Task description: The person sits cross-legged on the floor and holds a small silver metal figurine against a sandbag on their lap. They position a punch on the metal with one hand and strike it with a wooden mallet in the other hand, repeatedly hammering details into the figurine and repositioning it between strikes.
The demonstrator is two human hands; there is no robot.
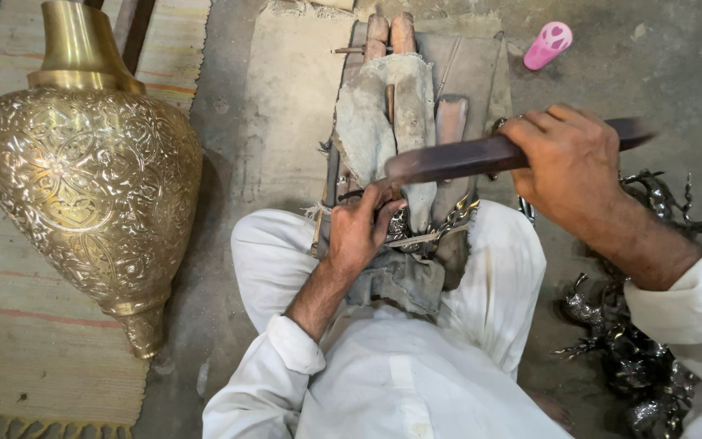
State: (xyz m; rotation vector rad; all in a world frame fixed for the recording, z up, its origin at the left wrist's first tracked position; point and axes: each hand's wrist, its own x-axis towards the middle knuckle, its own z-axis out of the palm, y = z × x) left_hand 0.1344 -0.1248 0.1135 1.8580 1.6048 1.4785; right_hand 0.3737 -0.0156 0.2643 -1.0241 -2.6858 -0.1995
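Two bare hands work over a cloth-wrapped wooden block (396, 114) that rests between the knees of a person seated on the floor in white clothes. The left hand (359, 232) is closed, pinching a small grey metal piece (400, 223) against the block's near end. The right hand (566, 158) is clamped round a long dark flat wooden bar (465, 158), which is blurred and crosses just above the block (whether it touches the metal piece cannot be told). A large engraved brass vase (91, 175) lies on its side on a striped woven mat (18, 358) at the left. A heap of dark metal castings (643, 341) sits at the right, and a pink plastic bottle (548, 45) lies near the floor's far right corner.
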